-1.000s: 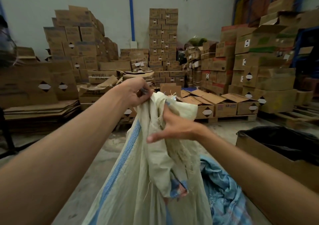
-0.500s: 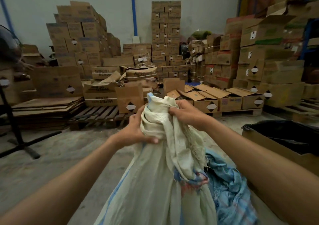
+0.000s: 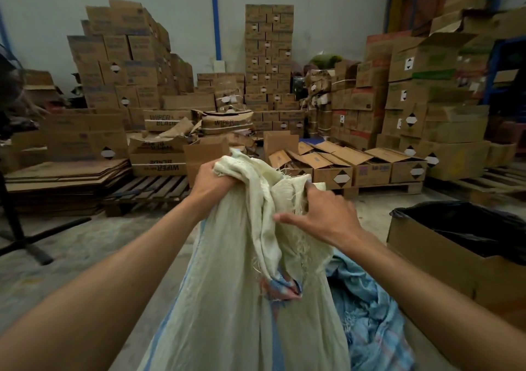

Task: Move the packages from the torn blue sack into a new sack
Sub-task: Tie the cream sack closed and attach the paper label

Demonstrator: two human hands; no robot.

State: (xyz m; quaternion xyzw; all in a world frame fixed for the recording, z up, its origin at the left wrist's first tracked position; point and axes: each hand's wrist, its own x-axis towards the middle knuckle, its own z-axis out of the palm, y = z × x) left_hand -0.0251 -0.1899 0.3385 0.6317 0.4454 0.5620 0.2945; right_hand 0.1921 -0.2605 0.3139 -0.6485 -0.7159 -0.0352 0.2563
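A tall cream woven sack (image 3: 227,299) with a blue side stripe stands upright in front of me, its mouth gathered into a bunch. My left hand (image 3: 212,184) grips the gathered top from the left. My right hand (image 3: 316,214) holds the frayed edge of the mouth on the right, fingers tucked into the folds and thumb stretched across. The torn blue sack (image 3: 373,319) lies crumpled on the floor at the lower right, behind the cream sack. No packages are visible.
A cardboard box lined with a black bag (image 3: 461,239) stands at the right. Stacks of cardboard boxes (image 3: 269,57) on pallets fill the background. A wooden pallet (image 3: 148,191) and flat cartons lie at the left, with a black stand base (image 3: 25,239) on the concrete floor.
Both hands came down from the raised position, then shifted along the sack's mouth. My left hand moved up onto the bunched top and my right hand dropped lower onto the frayed edge.
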